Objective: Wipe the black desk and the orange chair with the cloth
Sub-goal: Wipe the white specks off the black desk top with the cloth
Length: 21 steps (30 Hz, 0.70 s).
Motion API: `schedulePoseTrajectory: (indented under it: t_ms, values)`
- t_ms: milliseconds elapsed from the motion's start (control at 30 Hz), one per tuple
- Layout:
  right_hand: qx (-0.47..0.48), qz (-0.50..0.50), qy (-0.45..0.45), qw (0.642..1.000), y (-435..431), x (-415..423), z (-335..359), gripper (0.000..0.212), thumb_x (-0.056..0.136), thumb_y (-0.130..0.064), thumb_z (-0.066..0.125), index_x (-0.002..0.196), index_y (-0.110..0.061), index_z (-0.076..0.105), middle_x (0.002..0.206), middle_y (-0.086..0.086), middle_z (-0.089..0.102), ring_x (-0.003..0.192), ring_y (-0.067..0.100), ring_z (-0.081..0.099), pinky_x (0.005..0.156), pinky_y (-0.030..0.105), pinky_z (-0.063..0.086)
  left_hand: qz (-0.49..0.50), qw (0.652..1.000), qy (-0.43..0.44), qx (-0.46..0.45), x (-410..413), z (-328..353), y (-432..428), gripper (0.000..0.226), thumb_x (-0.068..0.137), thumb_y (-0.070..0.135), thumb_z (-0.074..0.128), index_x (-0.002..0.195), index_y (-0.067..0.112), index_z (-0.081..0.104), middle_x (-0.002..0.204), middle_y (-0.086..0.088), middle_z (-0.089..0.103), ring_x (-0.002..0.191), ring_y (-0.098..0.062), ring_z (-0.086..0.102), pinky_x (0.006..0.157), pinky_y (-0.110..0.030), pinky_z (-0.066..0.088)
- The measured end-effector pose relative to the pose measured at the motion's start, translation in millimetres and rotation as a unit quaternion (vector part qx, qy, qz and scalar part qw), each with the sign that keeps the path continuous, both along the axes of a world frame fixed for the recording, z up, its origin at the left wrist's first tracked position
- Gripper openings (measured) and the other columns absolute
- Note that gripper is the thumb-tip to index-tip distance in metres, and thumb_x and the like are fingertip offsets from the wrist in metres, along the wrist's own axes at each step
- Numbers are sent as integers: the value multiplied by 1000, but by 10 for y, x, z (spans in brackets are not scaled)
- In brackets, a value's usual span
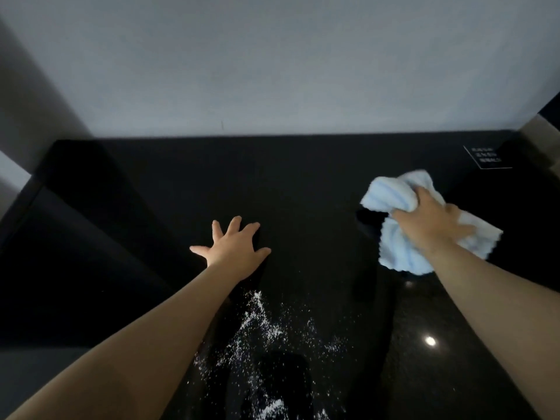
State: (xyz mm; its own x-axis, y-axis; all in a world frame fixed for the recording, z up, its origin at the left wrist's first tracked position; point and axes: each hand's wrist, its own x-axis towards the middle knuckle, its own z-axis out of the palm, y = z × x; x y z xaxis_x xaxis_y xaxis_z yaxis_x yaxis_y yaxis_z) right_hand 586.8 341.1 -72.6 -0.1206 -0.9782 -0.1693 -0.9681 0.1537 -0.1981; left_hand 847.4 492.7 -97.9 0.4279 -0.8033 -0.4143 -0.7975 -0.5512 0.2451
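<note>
The cloth (403,225) is a pale blue, ribbed, fluffy towel, bunched and crumpled, with folds bulging out above and to the left of the knuckles and a flatter flap trailing to the right. It lies on the far right part of the black desk (303,183), pressed against the surface. There is one cloth, one desk and two bare hands in view; the orange chair does not show.

The right hand (430,225) sits on top of the cloth, fingers curled into the fabric and clutching a wad of it, so the towel spills out on every side of the hand and under the wrist. The left hand (235,247) lies flat on the desk near the middle, well apart from the cloth, fingers spread and straight, palm down, holding nothing.

The desk top is glossy and dark, reflecting a small round light near the right forearm. A scatter of white specks (263,334) covers the near part of the surface between the two forearms. A small label with white lettering (486,157) sits at the far right corner; its text is too small to read. A grey wall (272,65) rises behind the desk.
</note>
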Motion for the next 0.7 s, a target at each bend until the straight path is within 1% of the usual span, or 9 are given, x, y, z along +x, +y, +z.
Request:
schedulePoseTrajectory:
  t_ms: [100, 233, 300, 333, 400, 433, 500, 600, 700]
  values:
    - [46, 17, -1, 999, -118, 16, -225, 71, 87, -52, 49, 147, -32, 17, 154, 5, 23, 139, 39, 19, 107, 65, 16, 2, 1000, 0, -2, 19, -13, -3, 65, 89, 57, 49, 146, 43, 21, 158, 8, 5, 145, -33, -8, 100, -76, 11]
    - [18, 125, -30, 991, 57, 687, -203, 58, 88, -45, 51, 142, -32, 35, 149, 4, 33, 137, 34, 26, 108, 60, 18, 0, 1000, -4, -4, 18, -37, 4, 62, 91, 56, 46, 146, 44, 20, 158, 10, 4, 145, -31, -9, 101, -75, 10]
    - [-11, 203, -75, 976, 361, 957, -189, 41, 86, -36, 54, 127, -31, 55, 133, 5, 51, 126, 30, 41, 105, 55, 27, 0, 1000, -4, -3, 34, -51, 17, 55, 96, 47, 41, 146, 46, 17, 158, 11, 3, 145, -30, -10, 102, -74, 8]
    - [-24, 236, -119, 964, 513, 1026, -194, 28, 85, -29, 55, 111, -29, 64, 114, 5, 62, 113, 27, 52, 100, 51, 36, 1, 1000, -4, -5, 43, -63, 28, 53, 98, 39, 38, 146, 47, 15, 158, 12, 2, 145, -29, -10, 103, -74, 6]
    - [-18, 261, -230, 937, 696, 1006, -144, 16, 85, -18, 52, 81, -24, 66, 77, -2, 62, 85, 20, 60, 83, 41, 46, 3, 1000, -8, -11, 45, -85, 61, 58, 97, 25, 33, 146, 47, 12, 158, 13, 0, 145, -27, -12, 104, -73, 3]
    - [-26, 242, -270, 932, 653, 945, -108, 15, 86, -17, 51, 78, -24, 63, 74, -3, 60, 82, 20, 61, 78, 38, 47, 3, 1000, -12, -14, 45, -93, 75, 60, 96, 21, 32, 146, 47, 12, 158, 13, -1, 145, -26, -12, 105, -72, 2]
    - [-85, 190, -241, 948, 388, 758, -29, 15, 86, -23, 55, 98, -23, 64, 94, 4, 65, 97, 26, 60, 85, 41, 46, 0, 1000, -19, -16, 47, -101, 79, 58, 97, 21, 29, 147, 46, 10, 158, 12, -1, 145, -26, -12, 106, -71, 2]
    - [6, 134, -77, 988, 67, 426, 9, 51, 89, -38, 52, 138, -31, 42, 143, 8, 40, 133, 32, 32, 108, 53, 23, -11, 1000, -26, -10, 47, -96, 90, 53, 101, 29, 27, 147, 46, 8, 158, 13, -2, 145, -27, -12, 105, -72, 3]
    - [18, 148, -45, 988, 347, 443, -111, 43, 88, -37, 50, 131, -31, 48, 136, 8, 44, 130, 31, 34, 104, 53, 25, -19, 999, -24, -12, 43, -114, 120, 50, 101, 35, 25, 148, 44, 8, 158, 13, -2, 145, -27, -13, 105, -71, 2]
